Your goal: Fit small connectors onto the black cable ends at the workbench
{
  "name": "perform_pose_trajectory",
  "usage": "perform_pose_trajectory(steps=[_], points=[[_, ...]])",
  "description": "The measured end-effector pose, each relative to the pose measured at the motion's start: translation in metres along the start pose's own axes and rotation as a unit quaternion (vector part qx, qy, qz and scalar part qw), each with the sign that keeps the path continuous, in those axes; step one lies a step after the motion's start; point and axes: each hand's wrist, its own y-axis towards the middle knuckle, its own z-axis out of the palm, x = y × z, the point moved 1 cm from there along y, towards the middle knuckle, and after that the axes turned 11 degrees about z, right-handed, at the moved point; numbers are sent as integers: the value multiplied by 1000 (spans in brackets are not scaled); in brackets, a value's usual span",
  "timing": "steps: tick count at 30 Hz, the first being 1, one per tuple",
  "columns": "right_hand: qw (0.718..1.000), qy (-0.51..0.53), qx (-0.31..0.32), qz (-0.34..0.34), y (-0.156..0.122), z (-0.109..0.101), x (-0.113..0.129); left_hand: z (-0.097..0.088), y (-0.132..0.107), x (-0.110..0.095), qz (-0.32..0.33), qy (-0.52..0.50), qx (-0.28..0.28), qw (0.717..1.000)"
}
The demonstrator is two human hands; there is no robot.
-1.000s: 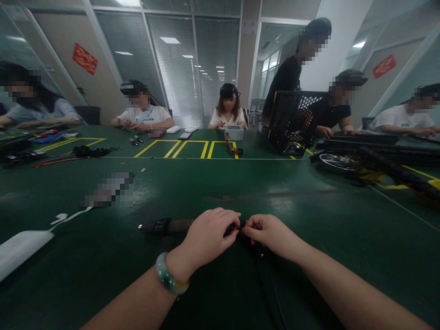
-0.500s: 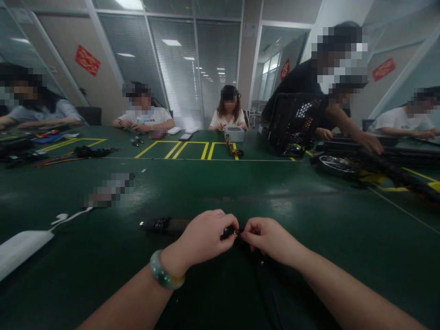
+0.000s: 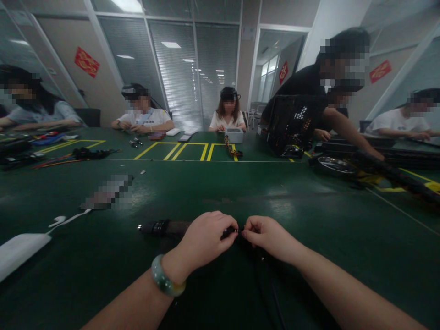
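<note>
My left hand (image 3: 210,236), with a green bead-like bangle on its wrist, is closed in a pinch on a small black part (image 3: 228,232) that has a shiny metal end. Just to its right, my right hand (image 3: 266,233) is closed with fingertips pressed together near that metal end; whatever they hold is too small and dark to name. A black cylindrical tool (image 3: 156,227) with a silver tip lies on the table, partly hidden behind my left hand. Below the right hand, a thin black cable (image 3: 275,298) runs toward the table's near edge.
On the green table (image 3: 192,188), a phone (image 3: 108,190) connects by white cord to a white slab (image 3: 22,250) at left. Across stand a grey box (image 3: 234,136) and black computer case (image 3: 292,123). Several people sit opposite; one standing person (image 3: 302,78) reaches over black parts at right.
My hands stay almost in place, close together at the small black part. The view shifts slightly. The standing person opposite leans a little further right.
</note>
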Motion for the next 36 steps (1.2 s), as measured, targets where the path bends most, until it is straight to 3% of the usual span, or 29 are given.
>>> perform_pose_trajectory(steps=[8, 36], points=[[999, -17, -21, -29, -2, 1, 0, 2, 1, 0, 2, 13, -3, 1000], [1000, -7, -9, -18, 0, 2, -3, -3, 1, -2, 22, -2, -10, 1000]])
